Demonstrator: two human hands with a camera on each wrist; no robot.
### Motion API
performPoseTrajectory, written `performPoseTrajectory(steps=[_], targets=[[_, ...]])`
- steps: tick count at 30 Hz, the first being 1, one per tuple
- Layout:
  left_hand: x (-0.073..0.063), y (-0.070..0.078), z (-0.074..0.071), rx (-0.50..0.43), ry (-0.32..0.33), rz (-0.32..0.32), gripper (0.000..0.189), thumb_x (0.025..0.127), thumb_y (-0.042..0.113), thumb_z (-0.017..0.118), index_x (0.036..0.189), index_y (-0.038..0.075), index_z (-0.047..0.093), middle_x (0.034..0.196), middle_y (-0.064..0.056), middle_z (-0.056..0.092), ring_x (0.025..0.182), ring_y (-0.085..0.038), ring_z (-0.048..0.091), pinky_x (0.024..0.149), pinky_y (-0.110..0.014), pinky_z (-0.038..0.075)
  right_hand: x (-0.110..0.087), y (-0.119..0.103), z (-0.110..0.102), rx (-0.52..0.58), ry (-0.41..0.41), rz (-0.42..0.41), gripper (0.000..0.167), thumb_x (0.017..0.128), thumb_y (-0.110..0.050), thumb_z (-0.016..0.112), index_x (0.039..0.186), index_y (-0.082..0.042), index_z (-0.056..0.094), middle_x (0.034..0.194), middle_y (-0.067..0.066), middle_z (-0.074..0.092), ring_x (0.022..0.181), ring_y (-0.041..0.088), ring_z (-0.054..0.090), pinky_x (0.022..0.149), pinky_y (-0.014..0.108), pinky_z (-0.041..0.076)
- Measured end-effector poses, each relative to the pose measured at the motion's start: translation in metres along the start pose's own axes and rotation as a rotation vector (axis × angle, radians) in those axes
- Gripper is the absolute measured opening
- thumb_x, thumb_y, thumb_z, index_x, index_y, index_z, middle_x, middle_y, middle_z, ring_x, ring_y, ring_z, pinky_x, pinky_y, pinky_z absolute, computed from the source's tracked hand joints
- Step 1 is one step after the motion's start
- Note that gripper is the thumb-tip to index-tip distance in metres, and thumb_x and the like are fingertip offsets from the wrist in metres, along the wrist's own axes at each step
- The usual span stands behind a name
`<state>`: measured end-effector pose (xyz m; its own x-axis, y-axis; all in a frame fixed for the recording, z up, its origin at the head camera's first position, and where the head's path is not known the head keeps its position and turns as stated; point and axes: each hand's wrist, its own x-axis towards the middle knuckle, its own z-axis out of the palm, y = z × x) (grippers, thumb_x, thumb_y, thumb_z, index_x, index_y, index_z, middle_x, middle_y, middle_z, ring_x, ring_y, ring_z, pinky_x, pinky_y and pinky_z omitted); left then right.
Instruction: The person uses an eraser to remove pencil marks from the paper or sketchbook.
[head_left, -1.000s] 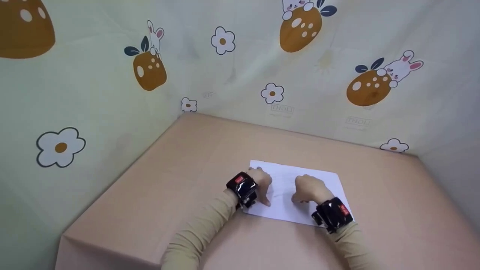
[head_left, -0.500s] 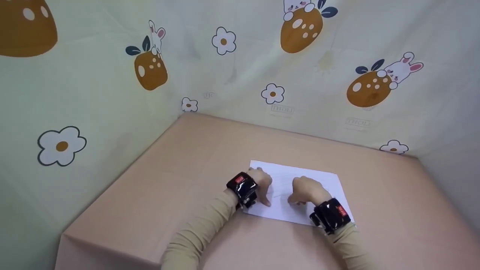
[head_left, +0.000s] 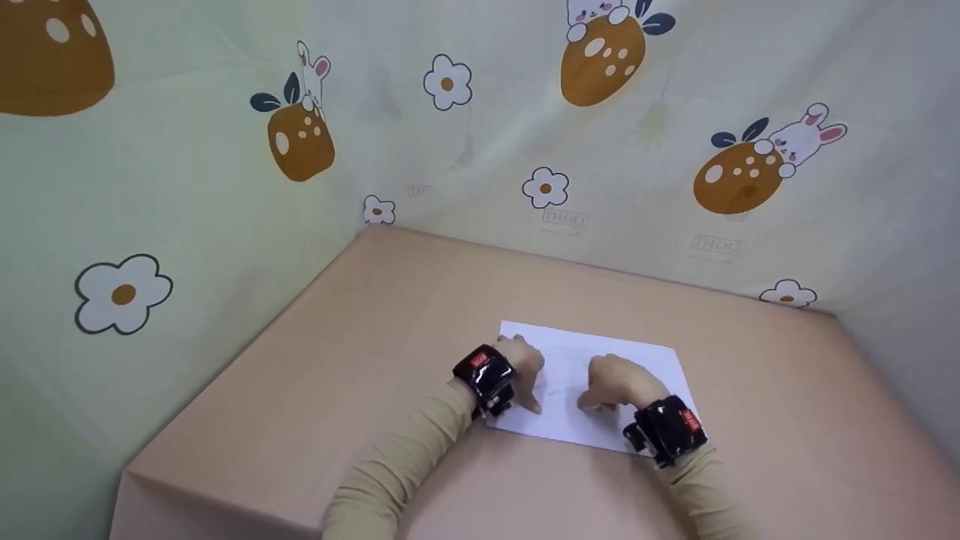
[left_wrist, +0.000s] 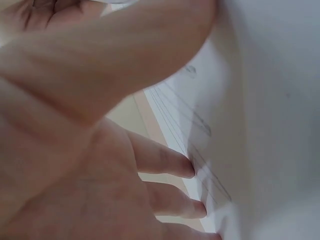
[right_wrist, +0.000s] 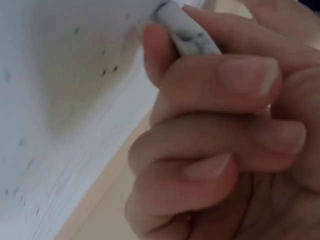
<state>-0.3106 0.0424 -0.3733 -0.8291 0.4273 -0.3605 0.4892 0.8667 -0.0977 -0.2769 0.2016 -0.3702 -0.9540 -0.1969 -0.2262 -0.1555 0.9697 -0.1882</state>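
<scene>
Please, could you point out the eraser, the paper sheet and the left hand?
Eraser (right_wrist: 191, 34), right wrist view, smudged side.
Paper sheet (head_left: 561, 379), head view, uncovered middle.
Left hand (head_left: 526, 361), head view, its back.

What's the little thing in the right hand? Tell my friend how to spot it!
On the peach table lies white paper. The right hand over it grips a whitish stub, perhaps an eraser. Unlike the flat paper, it is chunky, with dark smudges on its side.
</scene>
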Motion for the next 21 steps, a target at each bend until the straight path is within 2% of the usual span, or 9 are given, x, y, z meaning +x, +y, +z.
performPoseTrajectory(steps=[3, 7, 9, 11, 16, 18, 21], targets=[[0.001, 0.001, -0.001, 0.017, -0.031, -0.002, 0.083, 0.073, 0.06, 0.071, 0.135, 0.006, 0.052, 0.146, -0.029, 0.037, 0.137, -0.042, 0.037, 0.111, -0.053, 0.036, -0.001, 0.005, -0.004, -0.058, -0.003, 0.028, 0.02, 0.069, -0.017, 0.071, 0.054, -0.01, 0.06, 0.045, -0.003, 0.05, 0.045, 0.01, 0.043, 0.043, 0.022, 0.029], [0.002, 0.0, 0.0, 0.03, -0.023, 0.011, 0.079, 0.074, 0.06, 0.071, 0.13, 0.006, 0.056, 0.143, -0.024, 0.045, 0.136, -0.039, 0.039, 0.111, -0.052, 0.035, 0.004, 0.001, 0.001, 0.012, 0.031, -0.092, 0.019, 0.072, -0.019, 0.072, 0.059, -0.01, 0.063, 0.049, -0.004, 0.053, 0.047, 0.01, 0.046, 0.044, 0.021, 0.034], [0.002, 0.0, -0.001, 0.024, -0.013, 0.013, 0.078, 0.073, 0.061, 0.071, 0.128, 0.006, 0.058, 0.143, -0.023, 0.046, 0.136, -0.039, 0.039, 0.111, -0.052, 0.036, 0.007, 0.0, 0.004, 0.06, 0.037, -0.116, 0.018, 0.074, -0.02, 0.072, 0.061, -0.01, 0.064, 0.051, -0.004, 0.053, 0.047, 0.01, 0.046, 0.045, 0.02, 0.034], [0.002, 0.001, -0.001, 0.021, -0.009, 0.008, 0.077, 0.073, 0.061, 0.072, 0.127, 0.007, 0.058, 0.143, -0.023, 0.045, 0.135, -0.039, 0.04, 0.109, -0.051, 0.038, 0.008, 0.003, 0.004, 0.084, 0.032, -0.084, 0.017, 0.074, -0.018, 0.071, 0.061, -0.009, 0.064, 0.051, -0.003, 0.052, 0.047, 0.01, 0.044, 0.044, 0.02, 0.032], [0.003, 0.003, -0.002, 0.014, -0.024, -0.004, 0.084, 0.074, 0.06, 0.072, 0.135, 0.006, 0.051, 0.147, -0.03, 0.035, 0.135, -0.043, 0.037, 0.109, -0.054, 0.038, 0.006, 0.02, -0.004, -0.033, 0.061, 0.038, 0.016, 0.07, -0.016, 0.069, 0.057, -0.008, 0.062, 0.05, 0.0, 0.058, 0.046, 0.01, 0.044, 0.043, 0.022, 0.032], [0.002, 0.003, -0.001, 0.002, -0.029, -0.01, 0.083, 0.073, 0.059, 0.072, 0.135, 0.006, 0.052, 0.148, -0.031, 0.033, 0.135, -0.046, 0.037, 0.109, -0.055, 0.037, 0.006, 0.018, -0.003, -0.071, 0.089, 0.027, 0.017, 0.07, -0.017, 0.069, 0.057, -0.009, 0.063, 0.05, 0.0, 0.059, 0.046, 0.011, 0.047, 0.044, 0.023, 0.034], [0.0, 0.002, -0.001, -0.035, -0.036, -0.026, 0.082, 0.072, 0.058, 0.073, 0.135, 0.008, 0.053, 0.149, -0.032, 0.031, 0.134, -0.049, 0.036, 0.108, -0.056, 0.037, 0.009, 0.009, 0.002, -0.015, 0.088, -0.047, 0.017, 0.072, -0.018, 0.069, 0.059, -0.009, 0.065, 0.049, -0.003, 0.055, 0.046, 0.011, 0.047, 0.044, 0.022, 0.035]])
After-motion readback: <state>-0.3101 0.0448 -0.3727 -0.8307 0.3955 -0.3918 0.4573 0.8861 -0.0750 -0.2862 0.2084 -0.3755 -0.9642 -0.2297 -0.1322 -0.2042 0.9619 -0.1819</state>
